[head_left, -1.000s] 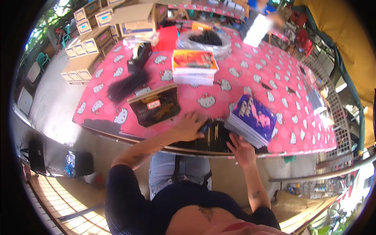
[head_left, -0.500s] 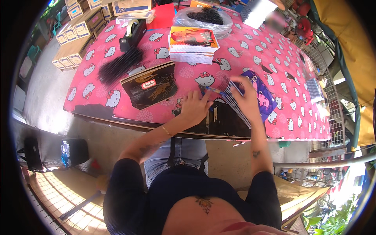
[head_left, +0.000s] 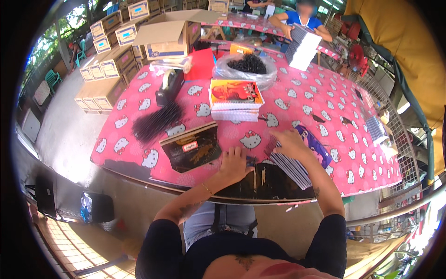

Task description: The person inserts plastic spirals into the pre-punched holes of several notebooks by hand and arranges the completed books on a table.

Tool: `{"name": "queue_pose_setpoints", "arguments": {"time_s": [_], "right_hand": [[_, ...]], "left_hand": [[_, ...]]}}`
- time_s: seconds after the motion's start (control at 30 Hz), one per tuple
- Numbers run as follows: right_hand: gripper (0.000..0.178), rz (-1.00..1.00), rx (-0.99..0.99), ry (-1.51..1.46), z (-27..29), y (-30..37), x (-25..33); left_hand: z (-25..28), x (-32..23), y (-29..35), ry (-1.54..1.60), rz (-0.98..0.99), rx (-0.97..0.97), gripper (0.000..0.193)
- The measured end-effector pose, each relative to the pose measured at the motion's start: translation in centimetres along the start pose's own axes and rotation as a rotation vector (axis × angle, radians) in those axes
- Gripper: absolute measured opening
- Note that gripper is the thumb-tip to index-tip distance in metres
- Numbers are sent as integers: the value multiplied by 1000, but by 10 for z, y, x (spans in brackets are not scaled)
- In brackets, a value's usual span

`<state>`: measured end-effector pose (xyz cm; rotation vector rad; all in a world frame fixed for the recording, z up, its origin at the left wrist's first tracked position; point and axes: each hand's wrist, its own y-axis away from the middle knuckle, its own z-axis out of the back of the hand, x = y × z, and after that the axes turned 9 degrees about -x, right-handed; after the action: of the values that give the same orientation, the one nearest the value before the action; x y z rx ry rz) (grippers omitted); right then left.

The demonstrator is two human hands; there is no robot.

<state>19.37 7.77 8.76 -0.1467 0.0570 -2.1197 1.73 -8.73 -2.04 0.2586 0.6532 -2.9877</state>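
On my feed, the broad pink table with a white cat-face print (head_left: 362,174) sits lower in view than half a second ago and spreads beyond all the fingers. Ahead of the left fingertips stands a thick block of orange-covered notebooks (head_left: 234,100), with white, layered page edges. The stack of purple-covered spiral notebooks (head_left: 321,151) lies beneath and to the right of the right fingers, its bound edge ridged. Left of the left fingers I see a flared black box with gold print (head_left: 190,151), flat-sided; farther out, a bundle of thin black coils (head_left: 158,121), springy and bristly. The right hand (head_left: 293,146) was at the purple stack's near edge a second ago; now it bends over the far left corner, index finger extended, and I cannot tell whether it pinches anything. The left hand (head_left: 234,165) rests palm down, fingers close together, thumb apart.
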Motion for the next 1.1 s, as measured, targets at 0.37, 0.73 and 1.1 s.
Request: {"name": "queue_pose_setpoints", "arguments": {"time_s": [0.37, 0.73, 1.1], "right_hand": [[55, 74, -138, -73, 4, -4, -1], [21, -47, 89, -325, 7, -45, -26], [19, -156, 114, -339, 28, -37, -4]], "left_hand": [[-2, 28, -16, 1615, 701, 270, 24], [14, -45, -38, 1690, 642, 557, 42], [2, -52, -56, 1615, 601, 476, 43]]}}
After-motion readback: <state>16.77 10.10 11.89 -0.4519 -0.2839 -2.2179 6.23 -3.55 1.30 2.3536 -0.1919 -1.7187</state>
